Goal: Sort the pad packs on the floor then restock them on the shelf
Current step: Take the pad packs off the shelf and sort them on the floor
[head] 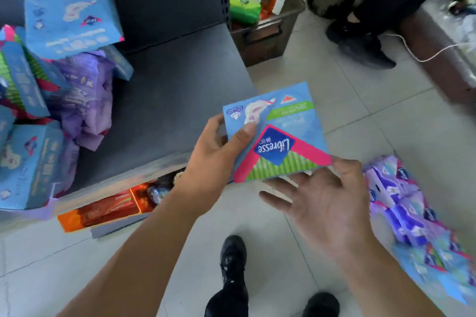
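At the bottom of the frame the person's black shoes (233,260) are standing on the pale tiled floor (360,100). Just above, at centre right, the right hand (327,211) is spreading palm up with relaxed fingers, its fingertips touching the lower edge of the blue pad pack (277,131). The left hand (219,154) is gripping that pack by its left side, thumb pressing on the printed face. The pack looks light and soft under a slick wrapper, so holding it across an edge with thumb over fingers seems safest. At lower right, a heap of purple and blue packs (417,216) is lying on the floor. Farther off, at upper left, the dark shelf (185,90) is carrying stacked blue packs (69,18) and purple packs (87,95).
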Action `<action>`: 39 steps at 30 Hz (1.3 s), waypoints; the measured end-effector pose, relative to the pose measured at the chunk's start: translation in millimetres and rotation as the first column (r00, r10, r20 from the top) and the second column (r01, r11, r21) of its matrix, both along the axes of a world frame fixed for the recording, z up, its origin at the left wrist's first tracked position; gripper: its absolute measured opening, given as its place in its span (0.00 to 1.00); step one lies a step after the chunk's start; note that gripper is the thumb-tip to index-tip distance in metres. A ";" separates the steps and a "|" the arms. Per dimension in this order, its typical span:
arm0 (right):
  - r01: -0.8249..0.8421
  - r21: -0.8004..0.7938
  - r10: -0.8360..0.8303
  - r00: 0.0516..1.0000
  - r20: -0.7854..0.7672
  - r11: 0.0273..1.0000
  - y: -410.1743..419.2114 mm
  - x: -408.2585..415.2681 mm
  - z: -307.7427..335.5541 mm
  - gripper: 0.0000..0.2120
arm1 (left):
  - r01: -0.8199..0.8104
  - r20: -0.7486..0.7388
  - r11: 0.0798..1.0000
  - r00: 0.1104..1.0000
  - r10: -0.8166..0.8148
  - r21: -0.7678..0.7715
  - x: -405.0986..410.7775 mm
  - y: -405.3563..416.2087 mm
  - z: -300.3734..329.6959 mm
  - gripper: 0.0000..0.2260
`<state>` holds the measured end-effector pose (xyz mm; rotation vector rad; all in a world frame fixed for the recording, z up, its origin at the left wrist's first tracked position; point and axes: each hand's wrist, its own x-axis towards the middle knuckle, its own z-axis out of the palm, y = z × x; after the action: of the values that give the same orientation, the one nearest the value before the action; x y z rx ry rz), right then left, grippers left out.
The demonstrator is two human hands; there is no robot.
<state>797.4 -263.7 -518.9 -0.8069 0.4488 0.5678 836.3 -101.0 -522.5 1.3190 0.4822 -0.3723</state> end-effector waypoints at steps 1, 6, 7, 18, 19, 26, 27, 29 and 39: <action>0.037 -0.109 -0.041 0.998 -0.037 0.993 -16.2 -8.9 -4.5 0.16 | 0.008 -0.004 1.000 1.000 -0.008 0.010 -1.2 -16.9 0.3 0.19; 0.256 -0.496 -0.287 0.958 0.013 0.830 -117.4 -57.1 -18.0 0.14 | 0.189 -0.009 0.974 0.982 -0.189 0.129 -21.7 -112.8 -8.2 0.19; 0.253 -0.496 -0.290 0.957 0.003 0.830 -139.6 -69.8 -18.7 0.16 | 0.175 -0.004 0.978 0.984 -0.176 0.113 -29.9 -135.5 -11.9 0.18; 0.327 -0.557 -0.455 0.884 -0.105 0.764 -367.5 -217.1 -31.3 0.16 | 0.571 -0.268 0.820 0.798 -0.540 0.048 -149.3 -370.8 -40.2 0.17; 0.286 -0.551 -0.413 0.903 -0.118 0.784 -385.2 -229.6 -34.3 0.17 | 0.593 -0.268 0.804 0.783 -0.561 0.048 -149.4 -386.5 -47.0 0.17; 0.411 -0.491 -0.561 0.802 -0.205 0.768 -446.7 -283.8 -79.0 0.20 | 0.892 -0.345 0.450 0.408 -0.845 -0.048 -167.4 -460.5 -79.4 0.20; 0.466 -0.483 -0.621 0.749 -0.231 0.741 -445.9 -287.2 -85.5 0.20 | 0.872 -0.352 0.490 0.456 -0.817 -0.007 -168.7 -465.8 -86.3 0.21; 0.485 -0.482 -0.655 0.696 -0.292 0.730 -445.4 -294.7 -99.2 0.20 | 0.820 -0.372 0.569 0.548 -0.749 0.063 -169.7 -482.0 -105.2 0.21; 0.453 -0.634 -0.762 0.526 -0.377 0.627 -467.6 -310.0 -171.3 0.14 | 0.928 -0.411 0.370 0.350 -0.842 0.034 -178.0 -556.5 -186.9 0.20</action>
<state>487.4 -731.3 -690.2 -0.8161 1.4991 -0.0176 658.4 -657.5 -709.4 1.7217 -0.0118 -1.5605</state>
